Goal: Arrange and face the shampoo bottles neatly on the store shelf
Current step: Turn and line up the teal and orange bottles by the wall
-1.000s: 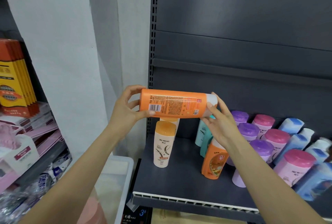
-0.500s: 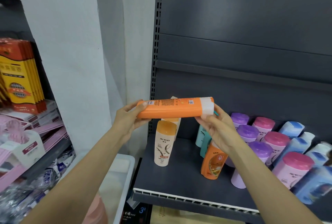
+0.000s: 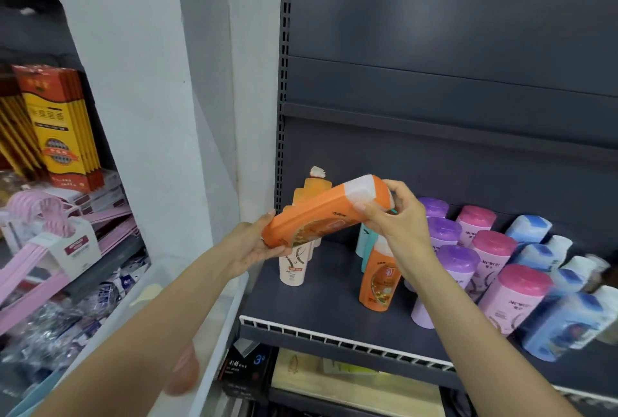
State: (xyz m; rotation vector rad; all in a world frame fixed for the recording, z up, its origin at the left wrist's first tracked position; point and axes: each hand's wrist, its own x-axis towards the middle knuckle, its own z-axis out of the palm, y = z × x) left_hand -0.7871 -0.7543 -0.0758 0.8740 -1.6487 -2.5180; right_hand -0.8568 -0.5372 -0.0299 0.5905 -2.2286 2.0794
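Observation:
I hold an orange shampoo bottle (image 3: 321,212) slanted in the air above the dark shelf (image 3: 327,303), its white-capped end up to the right. My left hand (image 3: 254,242) cups its lower end from below. My right hand (image 3: 391,216) grips the capped end with thumb and fingers. Behind and below it stand a cream bottle with an orange cap (image 3: 292,266) and a small orange bottle (image 3: 379,283). A teal bottle (image 3: 364,242) is partly hidden behind my right wrist.
Rows of purple-capped (image 3: 444,226), pink-capped (image 3: 521,293) and blue (image 3: 568,326) bottles fill the shelf's right side. A white column (image 3: 140,82) stands left of the rack. Red-and-yellow boxes (image 3: 60,125) and pink hangers (image 3: 50,232) sit far left. A clear bin (image 3: 214,333) lies below left.
The orange bottle has rolled round and tipped from level to slanted, with its left end dropped and its front label now facing down towards me. Both hands shifted their hold with it.

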